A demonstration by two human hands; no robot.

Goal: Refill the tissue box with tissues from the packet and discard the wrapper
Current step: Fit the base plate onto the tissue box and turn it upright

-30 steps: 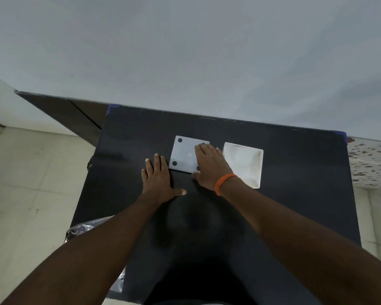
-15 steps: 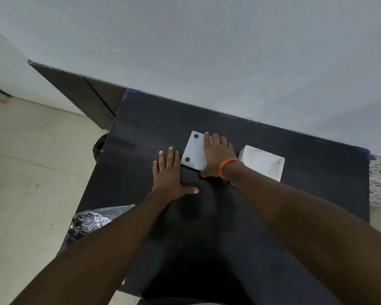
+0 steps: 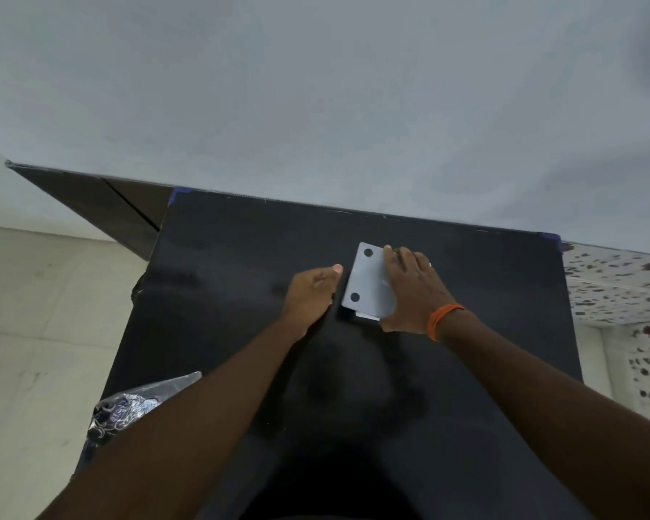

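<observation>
Step in hand looks like closing up the tissue box: right hand (image 3: pixel 413 290) lies flat over a grey plate (image 3: pixel 370 285) with dark round feet at its corners, likely the box's bottom cover, and presses it down onto the box. The plate covers the white box (image 3: pixel 364 315) almost fully; only a thin white edge peeks out at the near side, so the plate sits slightly skewed or not fully seated. Right fingers are spread over the plate, pressing more than gripping. Left hand (image 3: pixel 310 294) is just beside the plate's left edge, fingers curled loosely, thumb tip toward the plate, holding nothing I can see. All of this sits mid-table, toward the far side of the black table (image 3: pixel 241 294). Box contents hidden, can't tell if the tissues are in. Next move, I'd guess: square the plate, seat it, flip the box upright. Crinkly plastic (image 3: pixel 128 403) off the table's near-left corner may be a lined bin or the wrapper; can't tell which.
</observation>
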